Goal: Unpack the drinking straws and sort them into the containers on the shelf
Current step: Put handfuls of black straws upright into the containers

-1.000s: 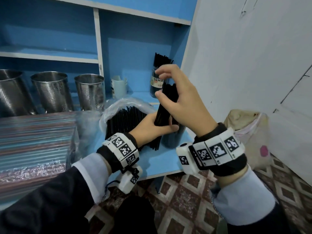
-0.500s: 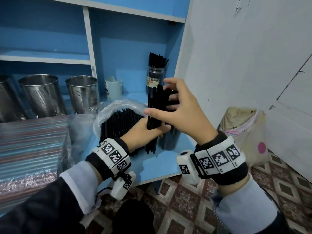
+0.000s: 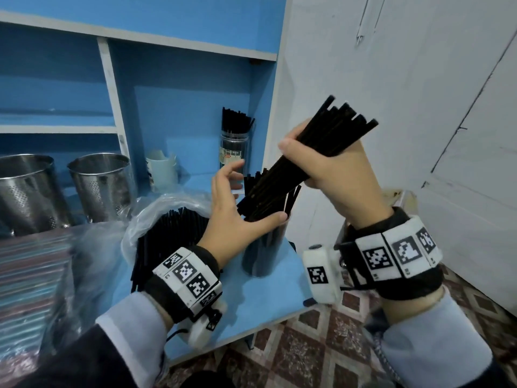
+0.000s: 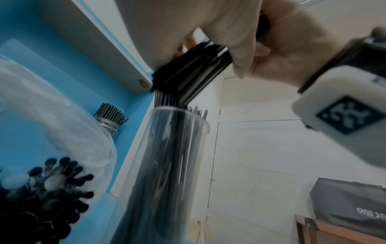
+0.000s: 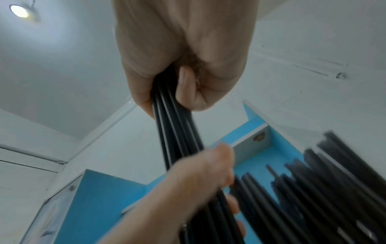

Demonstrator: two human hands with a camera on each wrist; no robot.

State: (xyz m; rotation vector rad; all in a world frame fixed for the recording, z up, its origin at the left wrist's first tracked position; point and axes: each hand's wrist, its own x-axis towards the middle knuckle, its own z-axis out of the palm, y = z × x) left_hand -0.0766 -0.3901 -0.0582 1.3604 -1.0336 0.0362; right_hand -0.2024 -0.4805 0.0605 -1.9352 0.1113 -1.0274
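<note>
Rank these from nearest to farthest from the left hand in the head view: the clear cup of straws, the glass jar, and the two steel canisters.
1. Clear cup, under the left hand.
2. Glass jar, behind it.
3. Right steel canister, leftward.
4. Left steel canister, far left.

Your sleeves (image 3: 84, 357) are dark over pale blue cuffs (image 3: 134, 317). Each wrist wears a black band (image 3: 402, 284) with white blocks printed in black-and-white square codes. A white camera box (image 3: 321, 273) hangs below each.

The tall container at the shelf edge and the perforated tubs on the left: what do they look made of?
Tall container: clear plastic by its look, smooth and glossy; the black straws inside show through its wall. Perforated tubs: probably stainless steel, with a bright brushed sheen and rows of punched holes.
</note>
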